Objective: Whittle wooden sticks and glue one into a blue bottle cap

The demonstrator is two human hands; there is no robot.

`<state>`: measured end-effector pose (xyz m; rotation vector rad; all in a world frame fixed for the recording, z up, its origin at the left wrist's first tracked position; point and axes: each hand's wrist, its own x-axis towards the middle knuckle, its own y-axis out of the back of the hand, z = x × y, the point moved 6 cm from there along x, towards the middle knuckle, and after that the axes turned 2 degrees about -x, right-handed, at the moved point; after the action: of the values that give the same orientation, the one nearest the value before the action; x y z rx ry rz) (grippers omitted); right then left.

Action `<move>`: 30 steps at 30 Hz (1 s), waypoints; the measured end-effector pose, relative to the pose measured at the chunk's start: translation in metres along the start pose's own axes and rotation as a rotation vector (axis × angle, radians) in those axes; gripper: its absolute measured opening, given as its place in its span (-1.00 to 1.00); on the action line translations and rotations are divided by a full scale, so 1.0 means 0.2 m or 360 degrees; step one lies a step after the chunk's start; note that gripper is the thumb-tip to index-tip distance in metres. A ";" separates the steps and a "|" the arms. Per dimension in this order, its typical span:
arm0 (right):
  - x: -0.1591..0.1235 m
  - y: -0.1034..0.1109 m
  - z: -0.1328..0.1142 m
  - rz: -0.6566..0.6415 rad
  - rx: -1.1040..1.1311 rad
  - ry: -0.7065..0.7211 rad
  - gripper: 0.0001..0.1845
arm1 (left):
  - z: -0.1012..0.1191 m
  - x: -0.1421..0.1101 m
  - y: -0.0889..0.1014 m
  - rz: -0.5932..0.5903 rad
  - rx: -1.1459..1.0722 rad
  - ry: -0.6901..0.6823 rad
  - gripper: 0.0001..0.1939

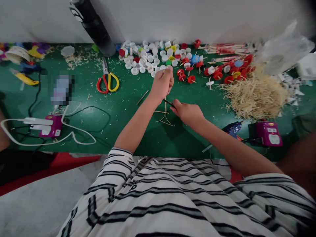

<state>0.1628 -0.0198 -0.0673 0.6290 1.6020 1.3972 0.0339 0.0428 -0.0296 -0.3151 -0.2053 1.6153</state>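
Observation:
My left hand (163, 84) is stretched forward over the green table (128, 108), its fingers pinched on a white bottle cap (169, 68) at the near edge of a heap of white caps (145, 56). My right hand (186, 112) rests lower on the table, closed around a thin dark rod-like tool (170, 103) that points left. Between the two hands lie a few thin wooden sticks (165, 117).
Red-and-yellow scissors (107, 80) lie left of the hands. Red caps on sticks (217, 70) and a pile of wood shavings (255, 93) sit to the right. Purple devices (268, 133) (50, 126) with white cables stand at both sides. A black cylinder (92, 24) leans at the back.

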 end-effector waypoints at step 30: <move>-0.11 -0.11 -0.05 -0.0262 -0.0044 -0.0019 -0.51 | 0.05 -0.03 0.07 0.0132 -0.0182 0.0211 -0.39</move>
<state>0.1676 -0.0486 -0.0826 0.4772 1.5847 1.2899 0.0176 0.0355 -0.0250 -0.5228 -0.1859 1.6606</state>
